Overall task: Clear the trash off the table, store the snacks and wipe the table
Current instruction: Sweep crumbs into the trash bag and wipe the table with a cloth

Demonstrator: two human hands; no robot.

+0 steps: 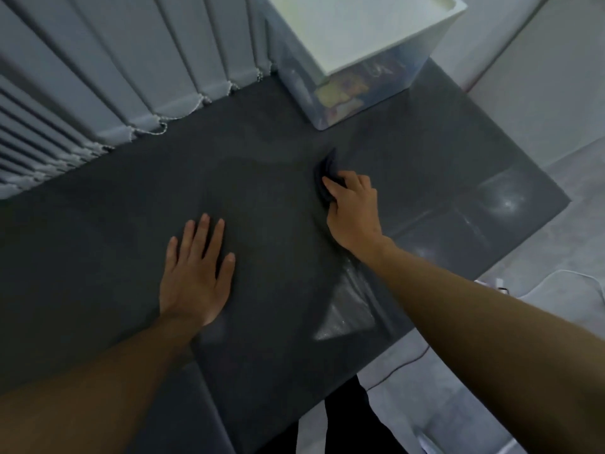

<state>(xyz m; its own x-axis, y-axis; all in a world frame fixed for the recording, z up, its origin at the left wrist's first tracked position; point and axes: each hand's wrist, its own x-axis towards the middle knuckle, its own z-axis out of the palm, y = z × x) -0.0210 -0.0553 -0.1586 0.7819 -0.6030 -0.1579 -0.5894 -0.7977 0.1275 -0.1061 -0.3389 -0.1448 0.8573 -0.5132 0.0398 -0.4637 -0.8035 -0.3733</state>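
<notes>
Presently, dark crumpled cloth (pixel 327 178) is clutched in right hand (pixel 352 208) grip mid dark grey tabletop (pixel 262 158) for wiping; left hand (pixel 196 276), released, laid flat, prob. bracing. Snacks seen in lidded translucent box (pixel 360 86).

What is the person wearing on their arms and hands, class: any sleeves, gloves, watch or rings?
Nothing shows. The left hand and right hand are bare, with no gloves and no rings visible. The left forearm and right forearm are bare too: no sleeve reaches into view, and neither wrist carries a watch or band.
</notes>
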